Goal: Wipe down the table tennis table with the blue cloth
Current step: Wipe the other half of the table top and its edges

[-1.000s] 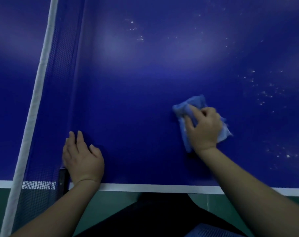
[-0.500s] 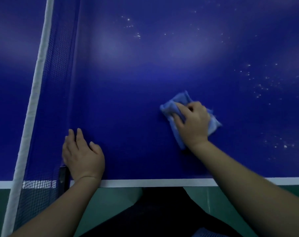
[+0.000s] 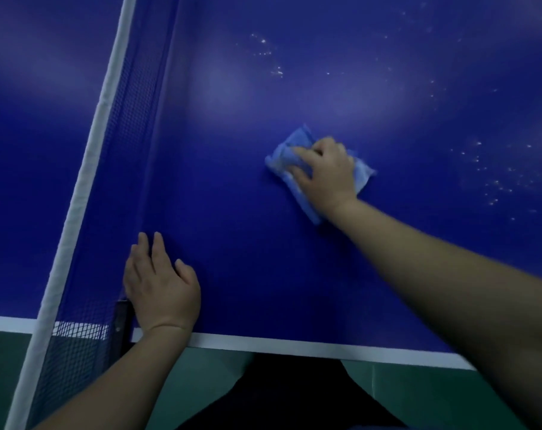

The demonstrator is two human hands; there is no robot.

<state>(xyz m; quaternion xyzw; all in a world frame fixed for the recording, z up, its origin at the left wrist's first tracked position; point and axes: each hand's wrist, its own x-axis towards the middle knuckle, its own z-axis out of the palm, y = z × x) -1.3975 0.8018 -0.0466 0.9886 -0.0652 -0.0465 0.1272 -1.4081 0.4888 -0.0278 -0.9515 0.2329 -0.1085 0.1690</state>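
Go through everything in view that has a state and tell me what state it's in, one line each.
blue cloth: bunched, on the table, under the right hand
right hand: fingers curled, pressing the cloth
left hand: flat on the table beside the net
table: white specks at upper middle and right
net: up, stretched across the table

The counter (image 3: 232,197) under me is deep royal blue, edged along the near side by a white line (image 3: 294,344). Pale white specks (image 3: 496,181) dot it out toward two o'clock, with more at twelve. The cloth (image 3: 283,156) beneath my right hand (image 3: 325,178) is a lighter sky blue. At nine o'clock the net (image 3: 130,119) is dark blue mesh topped with a white band (image 3: 86,169). The floor (image 3: 201,383) shows dull green.
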